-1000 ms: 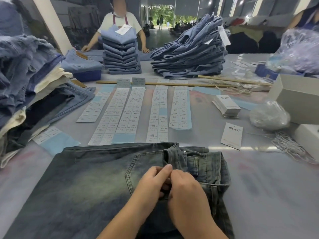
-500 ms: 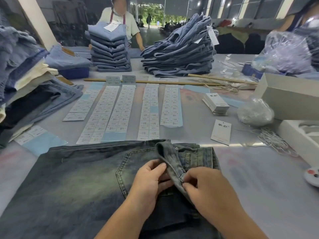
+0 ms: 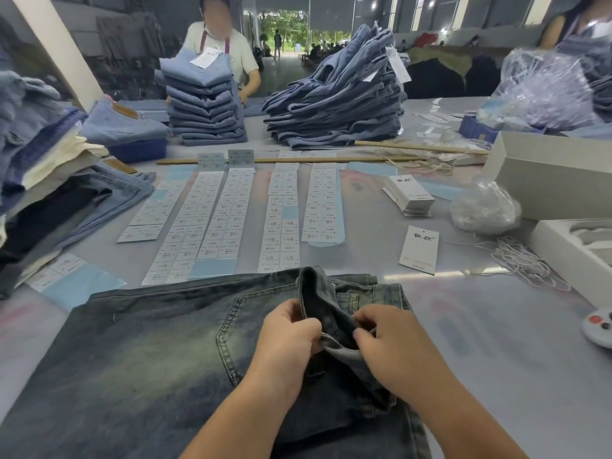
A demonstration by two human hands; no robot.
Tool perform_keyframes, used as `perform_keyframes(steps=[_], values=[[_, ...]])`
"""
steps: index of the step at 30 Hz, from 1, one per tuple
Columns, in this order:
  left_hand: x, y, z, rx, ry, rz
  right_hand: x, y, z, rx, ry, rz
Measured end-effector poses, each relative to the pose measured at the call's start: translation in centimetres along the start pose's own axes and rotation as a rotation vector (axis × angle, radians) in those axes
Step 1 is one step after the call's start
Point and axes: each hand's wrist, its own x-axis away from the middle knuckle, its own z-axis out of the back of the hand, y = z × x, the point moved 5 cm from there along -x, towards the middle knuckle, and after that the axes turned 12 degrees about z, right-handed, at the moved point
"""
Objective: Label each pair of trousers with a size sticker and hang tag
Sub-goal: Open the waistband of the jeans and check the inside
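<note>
Dark washed jeans (image 3: 149, 366) spread flat on grey table (image 3: 496, 342), near edge, centre-left, back pocket up. Waistband (image 3: 326, 313) folded up and back at the right part of the jeans, lifted off the rest. Left hand (image 3: 287, 339) pinching the left side of that raised waistband, fingers curled on the cloth. Right hand (image 3: 394, 346) gripping the waistband's right side, thumb and fingers closed on the fabric; both hands close together, band between them.

Just beyond the jeans, strips of size stickers (image 3: 225, 220) laid in rows running near to far, several on pale blue backing; more sticker strips (image 3: 323, 203) to their right. Partly used sticker sheet (image 3: 71, 279) at near left. Single white hang tag (image 3: 420, 249) lying flat right of the stickers, apart from the jeans. Stack of hang tags (image 3: 410, 195) further back. Tangle of white string (image 3: 526, 263) right of the single tag. Clear plastic bag (image 3: 485, 207) beside white box (image 3: 556, 173). Open white tray (image 3: 573, 250) at right edge. Wooden stick (image 3: 291, 159) across the table behind the stickers.

Far side: neat stack of light blue jeans (image 3: 205, 104), looser pile of blue jeans (image 3: 341, 107) to its right. Mixed pile of trousers (image 3: 46, 180) at left. Person in white top (image 3: 228, 51) behind the neat stack.
</note>
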Motion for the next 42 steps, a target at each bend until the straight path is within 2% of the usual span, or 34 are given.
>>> perform_keyframes(steps=[5,7,9,11,14,19,23,28,32,35,39,42], values=[[0.2,0.0,-0.7,0.149,0.019,0.080,-0.1,1.4,0.4,-0.316,0.170,-0.094],[0.4,-0.2,-0.9,0.095,0.011,0.129,-0.1,1.6,0.5,-0.395,0.241,-0.082],[0.6,-0.4,-1.1,-0.059,-0.042,0.169,0.0,1.1,0.8,-0.406,0.285,-0.028],[0.8,-0.3,-1.4,-0.160,-0.126,0.191,0.0,0.3,1.1,-0.394,0.300,0.043],[1.2,0.5,-1.5,-0.124,-0.158,0.166,0.1,-0.5,1.5,-0.350,0.315,0.111],[1.0,2.8,-1.5,0.107,-0.172,0.073,-0.2,-0.3,1.6,-0.168,0.175,0.054],[0.5,3.4,-2.1,0.362,-0.157,0.095,-0.3,-0.9,1.9,0.002,0.224,0.053],[0.7,2.6,-1.9,0.606,-0.180,0.200,1.6,-3.5,1.6,0.114,0.489,0.372],[1.0,2.3,-1.5,0.588,-0.185,0.256,3.4,-4.2,-0.4,0.180,0.512,0.543],[1.2,2.4,-1.3,0.510,-0.176,0.273,4.4,-5.1,-1.5,0.241,0.503,0.602],[1.3,2.8,-0.9,0.495,-0.125,0.176,4.5,-5.3,-1.3,0.215,0.459,0.567],[1.4,3.2,-0.9,0.458,-0.103,0.077,3.8,-3.8,0.3,0.131,0.374,0.354]])
